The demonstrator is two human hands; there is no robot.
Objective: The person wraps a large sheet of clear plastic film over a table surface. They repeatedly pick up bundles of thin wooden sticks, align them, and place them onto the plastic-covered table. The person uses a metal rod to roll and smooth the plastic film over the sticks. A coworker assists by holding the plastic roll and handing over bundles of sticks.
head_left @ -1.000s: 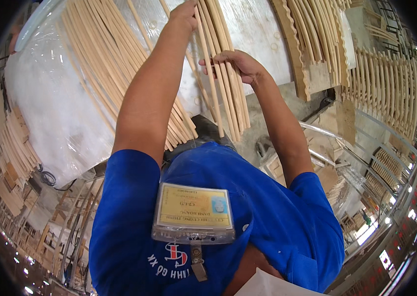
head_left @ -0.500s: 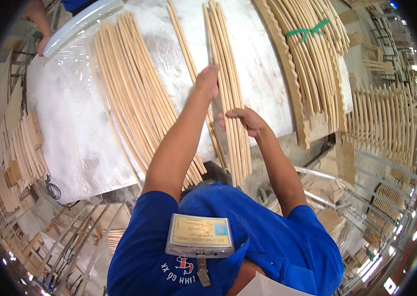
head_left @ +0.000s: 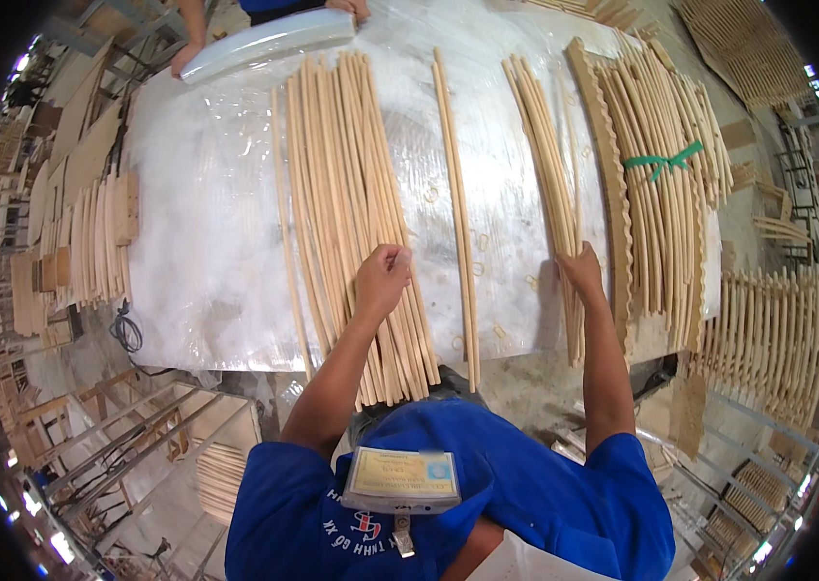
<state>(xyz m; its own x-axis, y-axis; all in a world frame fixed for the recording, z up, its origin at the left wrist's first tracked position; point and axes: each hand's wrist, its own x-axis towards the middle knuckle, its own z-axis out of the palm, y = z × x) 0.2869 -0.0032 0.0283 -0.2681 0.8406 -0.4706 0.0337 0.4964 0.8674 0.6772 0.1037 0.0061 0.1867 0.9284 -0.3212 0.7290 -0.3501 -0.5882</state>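
- Wide spread of wooden rods [head_left: 344, 174], on film-covered table [head_left: 206, 242], near ends past its edge.
- Left hand [head_left: 385, 279] over the spread, fingers loosely curled; grip on any rod impossible to make out.
- Rod pair [head_left: 459, 218], lying apart.
- Right hand [head_left: 581, 271] closed about narrow rod bundle [head_left: 559, 194], below mid-length; probably light, stiff, smooth, apt to fan; best gripped round the middle.

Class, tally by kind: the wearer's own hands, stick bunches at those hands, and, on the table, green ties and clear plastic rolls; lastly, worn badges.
Own hands: 2 (left hand, right hand)
Stick bunches: 2 (wide pile, slim bunch)
Green tie: 1
Clear plastic roll: 1
Worn badge: 1
Total: 7
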